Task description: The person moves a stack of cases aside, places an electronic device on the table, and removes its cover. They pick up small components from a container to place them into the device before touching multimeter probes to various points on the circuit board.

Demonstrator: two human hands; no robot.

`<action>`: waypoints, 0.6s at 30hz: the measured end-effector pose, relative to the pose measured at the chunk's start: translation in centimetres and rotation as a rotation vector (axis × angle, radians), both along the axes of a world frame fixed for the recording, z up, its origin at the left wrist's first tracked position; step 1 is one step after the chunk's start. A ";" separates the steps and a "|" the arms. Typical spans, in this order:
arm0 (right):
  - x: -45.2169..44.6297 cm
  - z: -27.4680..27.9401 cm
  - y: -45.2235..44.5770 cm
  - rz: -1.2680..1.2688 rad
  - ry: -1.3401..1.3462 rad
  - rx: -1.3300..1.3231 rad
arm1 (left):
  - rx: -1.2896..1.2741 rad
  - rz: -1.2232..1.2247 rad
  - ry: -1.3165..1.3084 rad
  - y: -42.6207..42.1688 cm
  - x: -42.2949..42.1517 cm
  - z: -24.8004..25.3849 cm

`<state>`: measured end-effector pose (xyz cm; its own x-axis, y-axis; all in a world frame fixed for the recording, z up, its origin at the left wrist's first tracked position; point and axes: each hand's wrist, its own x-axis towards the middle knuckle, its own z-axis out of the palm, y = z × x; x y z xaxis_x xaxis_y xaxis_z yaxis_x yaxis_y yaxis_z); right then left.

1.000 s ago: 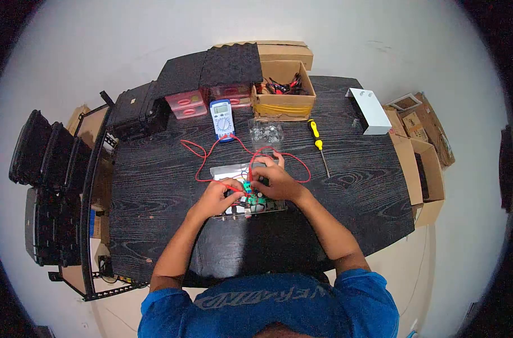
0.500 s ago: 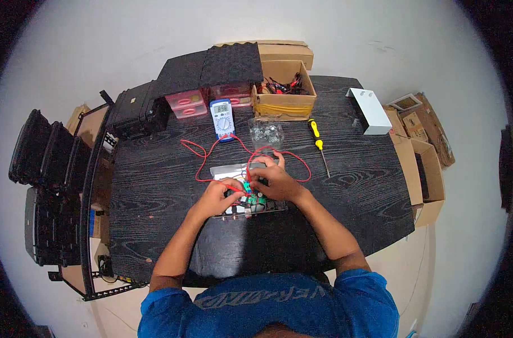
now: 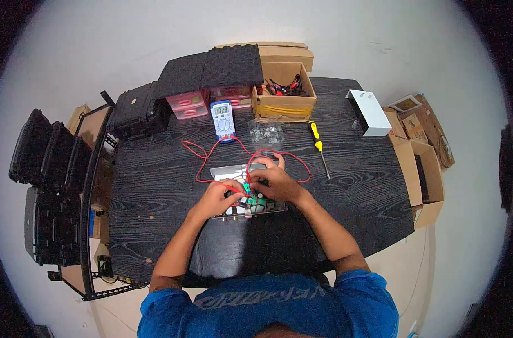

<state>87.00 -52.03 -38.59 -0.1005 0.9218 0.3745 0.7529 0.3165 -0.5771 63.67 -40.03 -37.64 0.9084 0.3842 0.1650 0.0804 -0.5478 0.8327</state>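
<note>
My left hand is closed on a red multimeter probe, its tip angled down over a green circuit board. A second red probe is pinched in my right hand, pointing down at the same area. Whether the tips touch the board cannot be made out. The board sits with wires inside an open metal case, partly covered by my hands. Behind it stands a blue and white multimeter with a lit display, joined to the probes by red leads.
A clear container of small metal parts lies behind my right hand. To the right are a yellow screwdriver and a white metal cover. A cardboard box of cables, pink drawers and black cases line the back.
The digits on the multimeter display have changed. My hands and both probes stay in nearly the same place.
</note>
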 end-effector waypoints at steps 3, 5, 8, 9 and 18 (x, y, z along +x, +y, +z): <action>0.0 -0.5 0.1 -0.010 0.003 0.011 | 0.011 0.007 -0.019 -0.1 0.1 0.1; 0.0 -0.3 0.1 -0.006 0.003 0.002 | 0.003 -0.003 0.002 0.0 0.0 0.0; -0.2 0.5 -0.1 -0.024 0.084 -0.042 | -0.051 0.017 -0.050 0.3 -0.3 -1.0; -0.2 0.4 0.0 -0.082 0.120 0.010 | -0.077 0.028 -0.080 0.5 -0.4 -1.5; 6.1 -1.4 1.2 -0.499 0.634 0.188 | -0.102 0.265 -0.263 3.8 -1.2 1.4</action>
